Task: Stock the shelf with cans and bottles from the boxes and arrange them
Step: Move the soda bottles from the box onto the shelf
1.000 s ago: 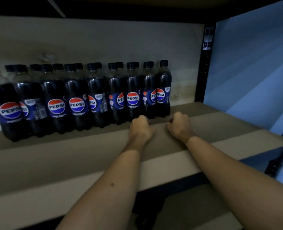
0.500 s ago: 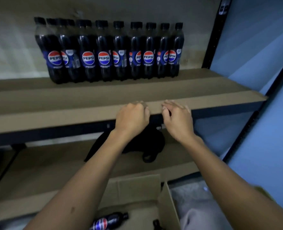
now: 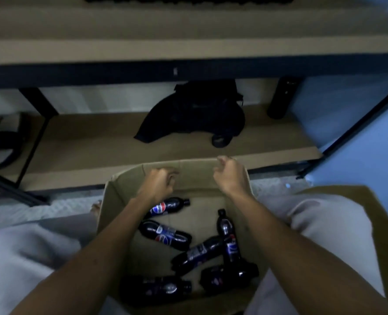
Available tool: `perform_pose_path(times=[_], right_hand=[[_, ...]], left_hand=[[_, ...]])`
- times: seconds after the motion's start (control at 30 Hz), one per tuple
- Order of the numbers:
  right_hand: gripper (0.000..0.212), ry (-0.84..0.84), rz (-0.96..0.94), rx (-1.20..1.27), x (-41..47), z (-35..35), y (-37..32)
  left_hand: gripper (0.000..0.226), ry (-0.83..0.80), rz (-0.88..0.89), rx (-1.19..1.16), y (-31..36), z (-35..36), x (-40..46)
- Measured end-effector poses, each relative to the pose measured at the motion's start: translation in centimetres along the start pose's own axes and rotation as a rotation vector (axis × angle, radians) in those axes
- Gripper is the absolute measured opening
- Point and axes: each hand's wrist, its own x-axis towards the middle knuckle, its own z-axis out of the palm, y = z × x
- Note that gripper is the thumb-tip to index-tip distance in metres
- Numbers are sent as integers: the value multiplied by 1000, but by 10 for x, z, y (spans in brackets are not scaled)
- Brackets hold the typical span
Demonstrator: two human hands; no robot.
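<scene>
While we look down past the big shelf (image 3: 188,51), the open box (image 3: 118,185) sits between our knees. Dark bottles (image 3: 164,234) lie flat inside it. Our left hand (image 3: 157,184) and right hand (image 3: 230,175) hang above them, fingers curled, holding nothing.
</scene>
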Motion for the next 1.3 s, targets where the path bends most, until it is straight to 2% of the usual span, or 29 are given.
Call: perform_pose_path(times=[0.1,0.23,0.33,0.43,0.5,0.6,0.67,0.7,0.73,0.77,0.83,0.87,0.93,0.97,1.03,1.1,1.13,1.17,1.23,1.3], right_hand=[[36,-76,214,30,-9,30,35],[23,-70,506,145,-18,79,86],[35,-86,704,120,-25,118,124],[47,-34,885,63,-36,150,156],[52,61,928,46,-44,162,167],[53,77,1004,257,-47,170,171],[72,76,1086,491,-47,181,176],[94,72,1135,621,-48,191,184],[117,69,1162,695,-52,219,219],[135,46,1189,697,-56,243,245],[141,12,1218,721,-59,259,253],[130,4,1212,729,-59,249,233],[90,75,1162,702,-53,220,171],[79,130,1131,688,-49,220,168],[78,175,1054,614,-44,221,167],[80,186,971,584,-40,218,163],[79,180,953,602,-39,216,161],[77,186,924,605,-37,216,162],[73,168,902,567,-35,211,159],[73,156,882,541,-34,208,161]], left_hand=[[34,-176,-125,-8,-38,38,-12],[28,-320,-286,-17,-77,81,-22],[36,-442,-343,-2,-99,111,-28],[47,-546,-318,78,-116,140,-34],[61,-598,-261,250,-123,156,-38],[74,-636,-168,431,-131,170,-35],[78,-656,-185,456,-136,175,-28],[78,-648,-205,457,-138,177,-25],[78,-628,-222,460,-139,178,-25],[78,-605,-240,469,-139,179,-27],[80,-545,-324,469,-131,180,-38],[81,-487,-404,441,-124,180,-44],[80,-316,-584,356,-111,184,-55],[79,-212,-689,279,-103,184,-57],[79,23,-1016,-70,-88,177,-50],[80,237,-1390,-584,-87,181,-35],[79,309,-1503,-822,-89,183,-28],[74,329,-1569,-1011,-94,189,-24],[64,271,-1585,-1277,-102,194,-20],[59,159,-1561,-1358,-105,196,-17]])
